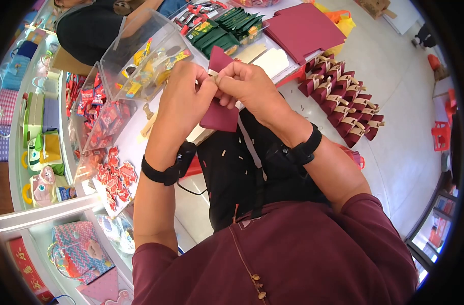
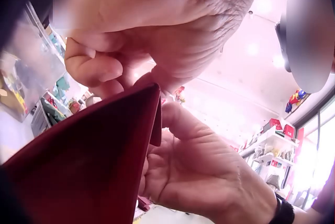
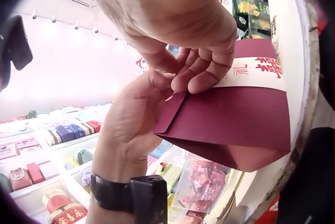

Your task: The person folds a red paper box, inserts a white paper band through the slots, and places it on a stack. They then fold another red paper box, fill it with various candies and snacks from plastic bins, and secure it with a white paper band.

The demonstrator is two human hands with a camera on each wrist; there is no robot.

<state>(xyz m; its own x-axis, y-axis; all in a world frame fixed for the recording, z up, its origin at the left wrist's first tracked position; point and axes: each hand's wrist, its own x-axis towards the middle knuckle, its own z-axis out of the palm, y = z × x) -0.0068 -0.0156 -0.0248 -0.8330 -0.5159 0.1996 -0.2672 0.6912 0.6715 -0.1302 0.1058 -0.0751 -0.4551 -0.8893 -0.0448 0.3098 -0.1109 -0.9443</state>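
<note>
Both hands meet over a folded maroon paper gift box (image 1: 219, 119) in front of the person's lap. Around the box runs a cream paper band (image 3: 261, 72) printed with red characters. My left hand (image 1: 183, 94) pinches at the box's top edge, thumb and forefinger close against the other hand's fingertips. From the other side my right hand (image 1: 252, 91) pinches at the same spot, its fingers lying over the band in the right wrist view. The fingers hide the place where the band meets the top edge.
Clear bins of yellow-wrapped snacks (image 1: 150, 71) and red packets (image 1: 107, 117) line the table's left. Green packets (image 1: 211, 33) and flat maroon sheets (image 1: 305, 30) lie farther back. Rows of banded maroon boxes (image 1: 341, 99) stand on the floor at right. Red-wrapped sweets (image 1: 115, 175) are piled near left.
</note>
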